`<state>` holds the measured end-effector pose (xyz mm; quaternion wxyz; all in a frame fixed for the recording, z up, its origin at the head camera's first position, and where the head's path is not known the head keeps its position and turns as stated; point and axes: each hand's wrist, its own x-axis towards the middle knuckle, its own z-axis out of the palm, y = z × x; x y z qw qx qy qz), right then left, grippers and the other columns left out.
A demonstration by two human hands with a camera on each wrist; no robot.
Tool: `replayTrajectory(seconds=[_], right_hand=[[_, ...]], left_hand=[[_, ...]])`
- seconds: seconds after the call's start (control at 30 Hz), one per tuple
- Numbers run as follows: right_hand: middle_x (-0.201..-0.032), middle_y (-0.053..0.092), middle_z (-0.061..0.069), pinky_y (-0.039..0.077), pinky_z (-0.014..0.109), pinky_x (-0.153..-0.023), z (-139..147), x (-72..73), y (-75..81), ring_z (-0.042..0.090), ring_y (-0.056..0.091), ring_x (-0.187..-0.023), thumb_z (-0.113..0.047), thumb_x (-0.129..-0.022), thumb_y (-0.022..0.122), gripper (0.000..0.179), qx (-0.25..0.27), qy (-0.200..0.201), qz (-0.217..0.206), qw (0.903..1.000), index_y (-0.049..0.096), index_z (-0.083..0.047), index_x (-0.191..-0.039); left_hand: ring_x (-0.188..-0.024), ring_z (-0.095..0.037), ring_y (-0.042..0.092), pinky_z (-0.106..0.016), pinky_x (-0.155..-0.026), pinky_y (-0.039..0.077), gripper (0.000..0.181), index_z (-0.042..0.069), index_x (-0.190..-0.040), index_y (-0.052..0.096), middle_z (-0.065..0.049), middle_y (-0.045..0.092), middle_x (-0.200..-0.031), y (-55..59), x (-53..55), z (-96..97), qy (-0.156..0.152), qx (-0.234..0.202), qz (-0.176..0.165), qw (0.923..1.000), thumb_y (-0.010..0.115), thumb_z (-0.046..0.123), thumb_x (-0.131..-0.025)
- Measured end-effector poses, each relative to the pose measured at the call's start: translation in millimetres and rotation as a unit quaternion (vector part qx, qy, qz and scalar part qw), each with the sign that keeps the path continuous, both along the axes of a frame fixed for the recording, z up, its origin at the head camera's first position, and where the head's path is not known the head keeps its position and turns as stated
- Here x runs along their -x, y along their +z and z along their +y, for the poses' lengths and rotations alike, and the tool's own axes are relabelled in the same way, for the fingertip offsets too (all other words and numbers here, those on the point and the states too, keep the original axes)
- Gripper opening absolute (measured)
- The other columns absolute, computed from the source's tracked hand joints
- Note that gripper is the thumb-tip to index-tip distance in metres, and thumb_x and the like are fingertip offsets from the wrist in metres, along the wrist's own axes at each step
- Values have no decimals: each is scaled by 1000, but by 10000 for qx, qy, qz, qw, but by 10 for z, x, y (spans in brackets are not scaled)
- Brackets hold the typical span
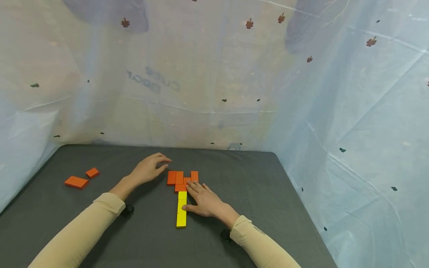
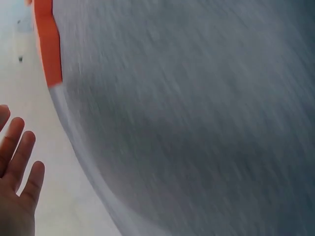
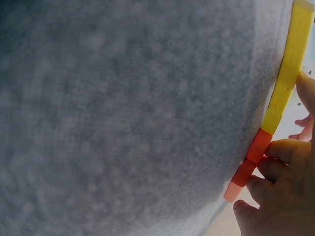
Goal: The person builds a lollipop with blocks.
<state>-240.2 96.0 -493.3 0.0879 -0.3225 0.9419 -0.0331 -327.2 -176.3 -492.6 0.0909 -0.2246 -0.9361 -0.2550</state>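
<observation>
Several orange blocks (image 1: 179, 178) lie fitted together on the dark table, with a strip of yellow blocks (image 1: 181, 217) running from them toward the person. My right hand (image 1: 206, 203) lies over the right side of this layout, fingers spread; its fingertips rest on the orange blocks and its thumb on the yellow strip. In the right wrist view those fingers (image 3: 275, 167) touch the orange edge. My left hand (image 1: 149, 169) hovers just left of the leftmost orange block (image 1: 171, 178), holding nothing, its fingers loosely bent. The left wrist view shows its fingers (image 2: 19, 157) apart from an orange block (image 2: 49, 49).
Two loose orange pieces, a larger block (image 1: 76, 182) and a smaller block (image 1: 92, 172), lie at the left of the dark table (image 1: 140, 238). A translucent printed plastic sheet (image 1: 201, 82) hangs behind the table and along its sides.
</observation>
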Motion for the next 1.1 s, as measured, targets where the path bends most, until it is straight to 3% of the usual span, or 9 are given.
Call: replayTrajectory(seconds=[0.37,0.7,1.1], right_hand=[[-161,12,-2,17,47,-119,19,-12,5,21,13,-149,-66,-92,41,83,164,134,8,9998,19,-16,-155],[-161,12,-2,17,47,-119,22,-22,12,20,12,-149,-67,-92,40,83,194,106,-11,9998,19,-16,-154],[-161,13,-2,17,46,-119,15,-17,0,20,12,-149,-65,-92,43,82,181,101,-4,9998,19,-16,-155]], left_hand=[[-109,-32,58,-54,-82,49,31,13,-126,63,-10,55,-125,58,-83,-684,393,-53,55,9992,61,19,-95],[-106,-38,57,-56,-76,47,31,9,-125,62,-16,55,-122,90,-309,-1263,812,149,93,9965,60,18,-95],[-96,-39,61,-54,-70,48,32,5,-122,64,-21,56,-120,-16,-501,-1919,1157,680,352,9903,64,17,-92]])
